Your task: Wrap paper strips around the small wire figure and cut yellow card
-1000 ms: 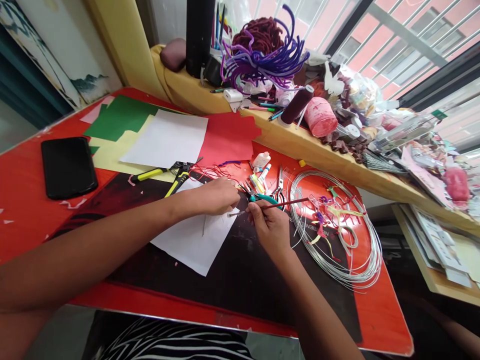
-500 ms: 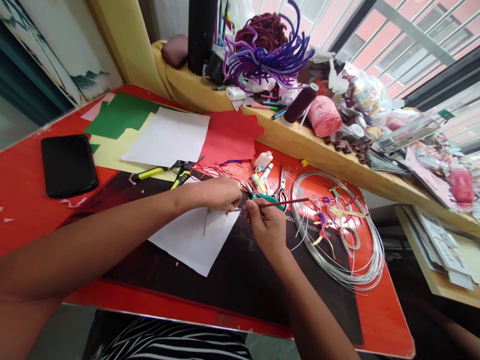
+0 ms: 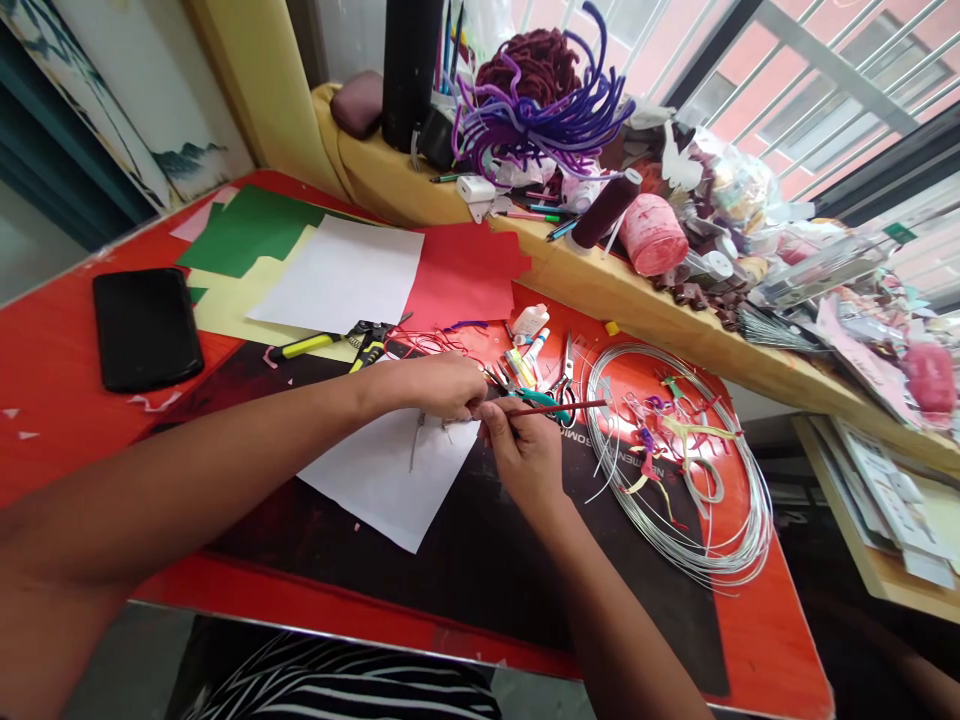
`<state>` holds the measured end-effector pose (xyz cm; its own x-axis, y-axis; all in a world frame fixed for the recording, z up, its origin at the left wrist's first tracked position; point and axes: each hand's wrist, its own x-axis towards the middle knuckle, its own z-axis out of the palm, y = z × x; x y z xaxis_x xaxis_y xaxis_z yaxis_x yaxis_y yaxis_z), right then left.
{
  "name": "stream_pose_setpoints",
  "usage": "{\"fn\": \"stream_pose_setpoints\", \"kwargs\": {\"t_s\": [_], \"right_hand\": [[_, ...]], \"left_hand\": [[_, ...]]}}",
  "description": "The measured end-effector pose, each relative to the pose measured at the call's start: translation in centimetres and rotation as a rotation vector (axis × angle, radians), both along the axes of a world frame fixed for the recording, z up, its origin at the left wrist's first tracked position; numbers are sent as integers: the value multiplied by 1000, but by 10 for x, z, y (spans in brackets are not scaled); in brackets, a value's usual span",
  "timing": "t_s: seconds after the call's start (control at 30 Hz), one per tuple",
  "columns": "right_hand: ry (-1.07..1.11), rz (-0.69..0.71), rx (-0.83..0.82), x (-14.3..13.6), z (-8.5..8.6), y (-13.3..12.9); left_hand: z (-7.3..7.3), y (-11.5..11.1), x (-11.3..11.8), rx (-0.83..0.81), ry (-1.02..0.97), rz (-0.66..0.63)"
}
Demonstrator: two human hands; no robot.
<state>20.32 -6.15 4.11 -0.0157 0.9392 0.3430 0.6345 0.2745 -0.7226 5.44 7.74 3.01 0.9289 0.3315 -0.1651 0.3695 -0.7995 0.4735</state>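
Observation:
My right hand (image 3: 527, 440) is closed around a thin dark red stick (image 3: 574, 408), which points out to the right. Its fingertips meet those of my left hand (image 3: 448, 386), whose fingers are curled in a pinch. From under the left hand thin bent wire (image 3: 415, 445) sticks out over a white sheet of paper (image 3: 401, 490); where the fingers grip it is hidden. Just behind the hands lie teal-handled pliers (image 3: 544, 402) and scissors (image 3: 568, 362).
A coil of silver wire (image 3: 757, 500) lies at the right, with small coloured wire figures (image 3: 649, 455) inside. Yellow-black wire strippers (image 3: 367, 345), coloured papers (image 3: 465, 270) and a black phone (image 3: 148, 328) are at the left. A cluttered ledge (image 3: 555, 255) runs along the back.
My right hand has shifted slightly left, bringing its fingertips against the left hand's. The red stick has moved left with it. The view has shifted a little.

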Motion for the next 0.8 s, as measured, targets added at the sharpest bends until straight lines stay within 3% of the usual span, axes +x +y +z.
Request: {"fn": "stream_pose_setpoints", "kwargs": {"t_s": [0.43,0.63,0.8], "right_hand": [[60,-34,-78,15,-2,-15],[152,-116,-94,26,-6,-17],[190,-121,-99,21,-7,-15]], "left_hand": [[5,0,0,-18,48,8],[1,1,1,-23,13,-17],[-4,3,0,-31,-4,-4]]}}
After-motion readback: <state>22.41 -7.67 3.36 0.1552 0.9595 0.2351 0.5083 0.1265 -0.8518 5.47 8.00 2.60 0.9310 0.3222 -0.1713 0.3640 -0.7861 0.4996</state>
